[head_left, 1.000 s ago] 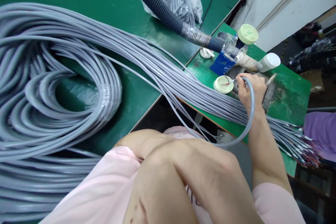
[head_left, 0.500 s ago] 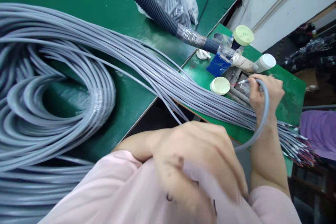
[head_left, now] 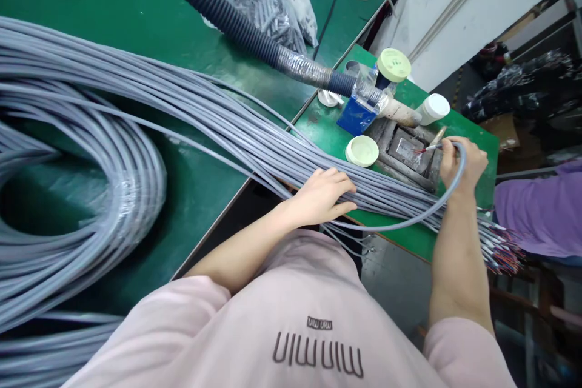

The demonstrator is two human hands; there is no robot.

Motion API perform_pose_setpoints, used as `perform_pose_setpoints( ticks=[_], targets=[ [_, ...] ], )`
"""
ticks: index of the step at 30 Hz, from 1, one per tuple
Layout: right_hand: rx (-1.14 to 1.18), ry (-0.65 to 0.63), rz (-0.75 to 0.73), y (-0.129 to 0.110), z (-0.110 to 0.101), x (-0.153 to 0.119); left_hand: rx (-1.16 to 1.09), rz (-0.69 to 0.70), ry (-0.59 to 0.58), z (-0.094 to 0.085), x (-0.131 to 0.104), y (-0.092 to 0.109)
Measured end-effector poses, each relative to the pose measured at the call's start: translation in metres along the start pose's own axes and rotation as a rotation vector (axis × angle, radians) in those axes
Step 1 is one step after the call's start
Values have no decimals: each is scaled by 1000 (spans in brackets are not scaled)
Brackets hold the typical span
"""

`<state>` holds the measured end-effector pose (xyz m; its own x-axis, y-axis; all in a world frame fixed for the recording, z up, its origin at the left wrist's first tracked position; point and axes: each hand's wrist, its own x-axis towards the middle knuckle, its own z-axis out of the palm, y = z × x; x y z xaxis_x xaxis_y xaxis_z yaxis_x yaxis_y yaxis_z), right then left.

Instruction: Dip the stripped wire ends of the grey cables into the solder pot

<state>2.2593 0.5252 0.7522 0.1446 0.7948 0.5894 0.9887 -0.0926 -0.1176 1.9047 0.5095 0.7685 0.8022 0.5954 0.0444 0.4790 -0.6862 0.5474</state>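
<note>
My right hand [head_left: 468,163] is closed around a grey cable [head_left: 409,224] close to its end. Thin stripped wires [head_left: 422,150] stick out of that end, their tips at the shiny surface of a square, grimy solder pot [head_left: 386,154]. From my fist the cable bends back and runs left toward my left hand. My left hand [head_left: 322,195] lies on a thick bundle of grey cables [head_left: 245,139], palm down and fingers stretched out. The bundle's wire ends [head_left: 500,248] fan out beyond my right forearm.
An open pale tub [head_left: 362,151] stands left of the pot. Behind are a blue box [head_left: 356,116], a black ribbed hose [head_left: 218,9], a lidded jar [head_left: 393,65] and a white jar [head_left: 433,109]. A person's purple sleeve [head_left: 541,209] is at right.
My left hand has moved from in front of my chest onto the cable bundle. The wire tips in my right hand have gone from beside the pale tub to the pot's surface.
</note>
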Motion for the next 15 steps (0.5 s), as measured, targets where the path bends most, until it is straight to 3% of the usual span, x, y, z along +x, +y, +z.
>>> perform_pose_setpoints(
  ticks=[15],
  targets=[
    [19, -76, -2, 6, 25, 5, -70, -6, -9, 0, 2, -4]
  ],
)
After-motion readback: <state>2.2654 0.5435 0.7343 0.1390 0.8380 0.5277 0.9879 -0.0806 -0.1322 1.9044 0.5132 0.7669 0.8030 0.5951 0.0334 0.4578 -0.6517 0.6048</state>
